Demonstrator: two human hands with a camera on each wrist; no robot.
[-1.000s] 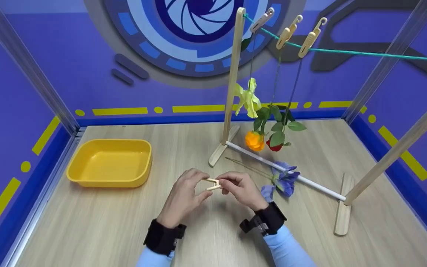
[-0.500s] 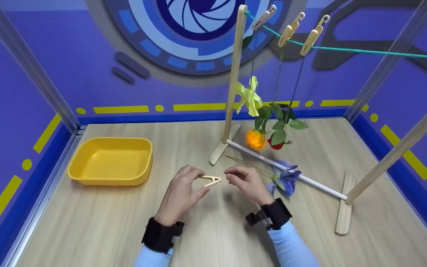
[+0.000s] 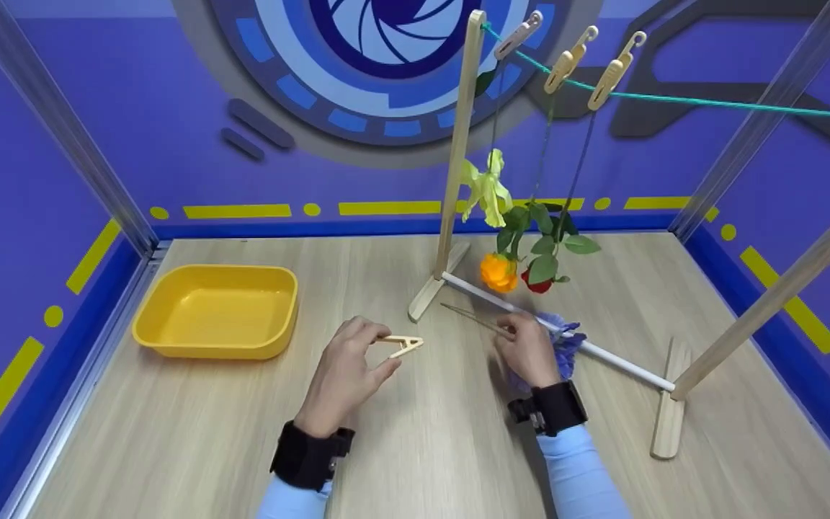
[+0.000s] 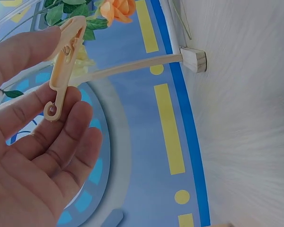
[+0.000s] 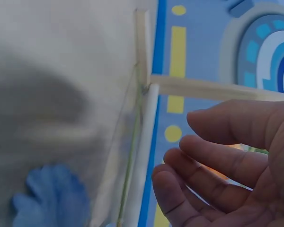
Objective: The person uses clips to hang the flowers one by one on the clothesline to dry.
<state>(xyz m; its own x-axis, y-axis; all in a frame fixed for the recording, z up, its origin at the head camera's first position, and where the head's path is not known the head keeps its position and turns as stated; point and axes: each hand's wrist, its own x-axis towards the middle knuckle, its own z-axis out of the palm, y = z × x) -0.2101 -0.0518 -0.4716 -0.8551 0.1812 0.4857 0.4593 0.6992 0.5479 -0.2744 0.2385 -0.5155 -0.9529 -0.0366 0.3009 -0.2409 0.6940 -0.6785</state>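
Observation:
Between thumb and fingers, my left hand (image 3: 343, 375) pinches a cream clothespin (image 3: 405, 344) above the table. In the left wrist view that clothespin (image 4: 65, 66) shows its hooked end resting by the fingers. My right hand (image 3: 528, 349) is over the stem (image 3: 476, 317) of a purple-blue flower (image 3: 566, 349) lying by the rack's white bar. In the right wrist view the right hand's fingers (image 5: 217, 165) are loosely bent with a gap to the thumb, and the green stem (image 5: 128, 172) runs beside them. The right hand hides part of the flower in the head view.
A wooden rack post (image 3: 458, 151) carries a green cord (image 3: 732, 105). Clothespins on it hold a hanging yellow flower (image 3: 488, 191), an orange flower (image 3: 498, 272) and a red rose (image 3: 536, 282). A yellow tray (image 3: 217, 349) stands at the left.
My right hand has let go of the clothespin and moved right, down to the purple-blue flower's stem. The left hand keeps the clothespin and has shifted slightly left.

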